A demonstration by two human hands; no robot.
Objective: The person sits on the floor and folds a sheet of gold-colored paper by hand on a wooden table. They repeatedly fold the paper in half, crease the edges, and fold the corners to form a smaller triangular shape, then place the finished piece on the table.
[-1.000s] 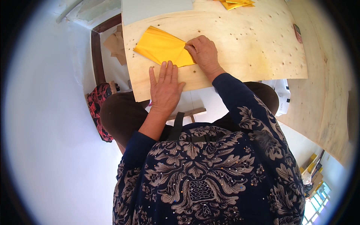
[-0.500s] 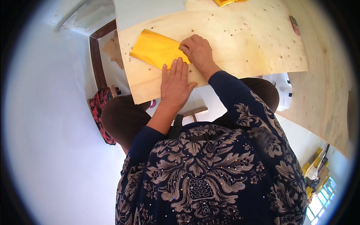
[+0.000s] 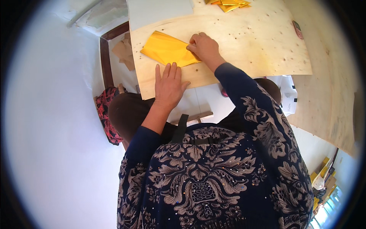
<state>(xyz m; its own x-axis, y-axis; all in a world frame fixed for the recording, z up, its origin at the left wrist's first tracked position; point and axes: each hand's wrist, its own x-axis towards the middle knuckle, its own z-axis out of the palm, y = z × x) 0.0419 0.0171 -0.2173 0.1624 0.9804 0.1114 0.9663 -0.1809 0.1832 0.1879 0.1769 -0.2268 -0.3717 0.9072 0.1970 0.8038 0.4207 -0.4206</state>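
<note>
A shiny gold-yellow folded sheet lies slantwise on the pale plywood board; whether it is paper or foil I cannot say. My right hand has thumb and fingers pinched together at the sheet's right end. Flat on the board, my left hand has its fingers spread, with the tips at the sheet's near edge and the thumb pointing right.
Folded gold pieces are heaped at the far edge. A pale grey sheet covers the far left corner. To the right rests a small dark red device. Brown cardboard is left of the board.
My left hand has slid back off the sheet's surface to its near edge, its fingers spreading. The right hand still pinches the right end. The whole view has shifted slightly.
</note>
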